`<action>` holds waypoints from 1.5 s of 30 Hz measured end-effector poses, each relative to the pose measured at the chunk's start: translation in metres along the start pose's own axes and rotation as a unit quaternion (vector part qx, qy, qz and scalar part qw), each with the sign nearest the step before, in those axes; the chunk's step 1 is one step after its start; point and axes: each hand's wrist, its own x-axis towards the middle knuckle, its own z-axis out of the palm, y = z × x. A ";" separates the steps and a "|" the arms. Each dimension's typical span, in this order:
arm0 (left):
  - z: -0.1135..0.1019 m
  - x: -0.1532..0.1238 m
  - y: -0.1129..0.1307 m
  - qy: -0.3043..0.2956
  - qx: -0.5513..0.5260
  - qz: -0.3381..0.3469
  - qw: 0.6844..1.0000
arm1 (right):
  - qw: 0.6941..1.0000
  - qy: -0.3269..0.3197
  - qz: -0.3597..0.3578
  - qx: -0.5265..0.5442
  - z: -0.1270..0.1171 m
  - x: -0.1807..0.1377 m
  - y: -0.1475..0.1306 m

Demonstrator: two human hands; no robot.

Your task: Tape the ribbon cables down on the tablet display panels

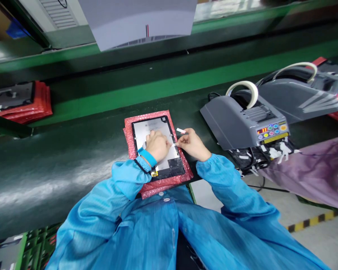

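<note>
A tablet screen panel [161, 129] with a silvery back and black border lies on red bubble-wrap pouches [169, 117] in front of me. My left hand [157, 146], wearing a blue wristband, rests over the panel with its fingers curled toward the right edge; what they may pinch is hidden. Thumb and finger of my right hand [194, 144] close on a small white strip of tape [174, 144] at the panel's right edge. A second white strip [181, 131] sticks out by the right hand's raised index finger. Below my left wrist, a yellow label [154, 173] shows on the panel.
Right of the panel stands a grey tape dispenser [242, 116] with a lit display, and another dispenser [301, 90] behind it. Stacked panels in red wrap [42, 103] lie at the left. A white sheet [141, 22] hangs ahead. A purple sleeve [321, 168] shows at right.
</note>
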 end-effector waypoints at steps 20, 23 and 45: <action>-0.015 0.009 -0.019 0.047 -0.148 0.090 0.984 | 0.986 -0.117 -0.098 -0.065 -0.017 -0.020 -0.034; -0.012 0.011 -0.019 0.038 -0.135 0.060 0.988 | 0.989 -0.065 -0.080 -0.106 -0.019 -0.016 -0.032; 0.004 0.010 -0.012 0.028 -0.050 0.015 0.998 | 0.966 -0.050 -0.115 -0.228 -0.007 0.011 -0.014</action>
